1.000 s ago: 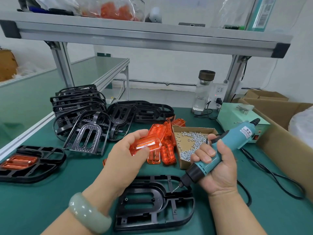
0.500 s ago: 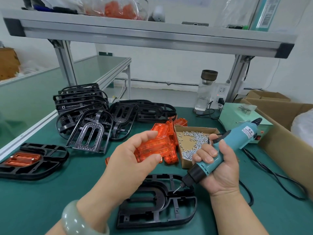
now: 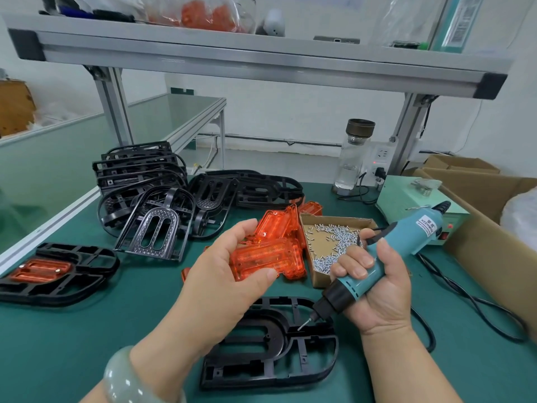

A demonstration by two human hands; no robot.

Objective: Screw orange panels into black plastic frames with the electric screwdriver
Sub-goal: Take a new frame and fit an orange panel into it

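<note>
My left hand (image 3: pixel 223 274) holds an orange panel (image 3: pixel 267 258) between thumb and fingers, above the green mat. Below it lies a black plastic frame (image 3: pixel 270 356), flat on the mat. My right hand (image 3: pixel 374 289) grips the teal electric screwdriver (image 3: pixel 386 257); its bit points down-left at the frame's upper right part. More orange panels (image 3: pixel 279 221) are piled behind the held one. A cardboard tray of small silver screws (image 3: pixel 331 242) sits beside them.
A heap of black frames (image 3: pixel 151 193) fills the back left. A frame with an orange panel fitted (image 3: pixel 43 271) lies at far left. A glass bottle (image 3: pixel 353 158), a green power box (image 3: pixel 412 205), cardboard boxes (image 3: pixel 488 228) and a black cable (image 3: pixel 470 301) are on the right.
My left hand has turned the orange panel so its broad face shows and has brought it lower and closer to me. The screwdriver has barely moved.
</note>
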